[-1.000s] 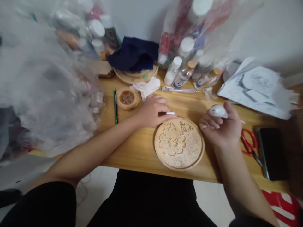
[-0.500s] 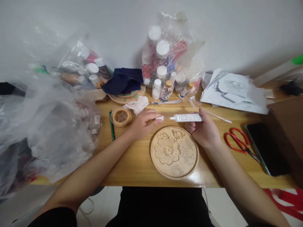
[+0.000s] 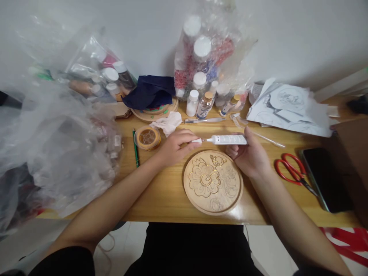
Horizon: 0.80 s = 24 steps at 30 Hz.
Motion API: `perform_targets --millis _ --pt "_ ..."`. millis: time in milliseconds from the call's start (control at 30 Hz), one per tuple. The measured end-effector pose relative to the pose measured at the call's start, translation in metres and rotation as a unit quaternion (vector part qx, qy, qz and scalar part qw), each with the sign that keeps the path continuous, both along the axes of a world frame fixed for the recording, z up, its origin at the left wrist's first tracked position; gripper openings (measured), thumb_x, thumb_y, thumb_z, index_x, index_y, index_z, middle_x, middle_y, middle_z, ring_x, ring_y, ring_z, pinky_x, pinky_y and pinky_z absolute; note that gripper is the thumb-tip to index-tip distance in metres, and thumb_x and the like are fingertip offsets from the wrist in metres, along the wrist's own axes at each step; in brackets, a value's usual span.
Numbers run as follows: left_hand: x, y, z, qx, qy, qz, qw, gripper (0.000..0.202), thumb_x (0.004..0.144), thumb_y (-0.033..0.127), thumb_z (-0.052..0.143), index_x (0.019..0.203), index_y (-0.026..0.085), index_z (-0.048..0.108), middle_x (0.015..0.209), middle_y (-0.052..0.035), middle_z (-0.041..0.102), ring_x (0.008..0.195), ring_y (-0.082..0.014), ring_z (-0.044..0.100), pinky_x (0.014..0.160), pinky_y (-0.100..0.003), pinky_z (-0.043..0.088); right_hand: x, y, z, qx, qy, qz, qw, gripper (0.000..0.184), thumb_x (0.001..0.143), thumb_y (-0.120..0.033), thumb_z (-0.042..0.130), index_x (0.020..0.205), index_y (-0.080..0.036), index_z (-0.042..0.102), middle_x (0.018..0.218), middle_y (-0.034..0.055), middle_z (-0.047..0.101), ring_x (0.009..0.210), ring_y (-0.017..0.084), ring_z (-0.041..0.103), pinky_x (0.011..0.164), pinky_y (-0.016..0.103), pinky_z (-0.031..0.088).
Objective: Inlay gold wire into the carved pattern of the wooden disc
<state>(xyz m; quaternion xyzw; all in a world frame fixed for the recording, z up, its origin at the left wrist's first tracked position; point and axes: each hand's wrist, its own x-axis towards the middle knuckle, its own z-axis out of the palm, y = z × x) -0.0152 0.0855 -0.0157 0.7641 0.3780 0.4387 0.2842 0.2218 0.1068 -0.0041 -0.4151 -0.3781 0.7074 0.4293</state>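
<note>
My right hand [image 3: 253,153] grips a white squeeze tube [image 3: 230,140], held level with its thin nozzle pointing left. Between the thumb and fingers of my left hand [image 3: 179,145] is a small white cap [image 3: 197,141], right at the nozzle's tip; whether the two touch I cannot tell. Just below both hands lies a round wooden plate [image 3: 213,182] with a raised rim. Gold lines trace a large flower and a small figure on it, while other figures on its right and lower parts show only as thin drawn outlines.
Behind my left hand sit a spool of gold cord [image 3: 147,138], a green pencil [image 3: 136,149] and a crumpled tissue [image 3: 169,122]. Small bottles [image 3: 204,105] and a pen [image 3: 204,120] stand or lie behind the tube. Red-handled scissors [image 3: 294,172] and a phone [image 3: 326,180] lie right; plastic bags [image 3: 66,153] fill the left.
The cap in my left hand and the tube's nozzle have come closer together, leaving little or no gap. The whole view has shifted slightly.
</note>
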Motion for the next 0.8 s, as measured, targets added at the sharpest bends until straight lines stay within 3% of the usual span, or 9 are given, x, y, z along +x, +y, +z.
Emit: perform_targets --millis 800 --pt "0.0014 0.0 -0.0009 0.02 -0.002 -0.001 1.0 0.018 0.095 0.028 0.06 0.089 0.016 0.072 0.085 -0.0046 0.074 0.08 -0.0126 0.067 0.074 -0.026 0.053 -0.0015 -0.0036 0.0068 -0.048 -0.012 -0.018 0.999 0.045 0.07 -0.066 0.074 0.07 -0.024 0.06 0.046 -0.006 0.042 0.043 0.008 0.038 0.041 0.023 0.033"
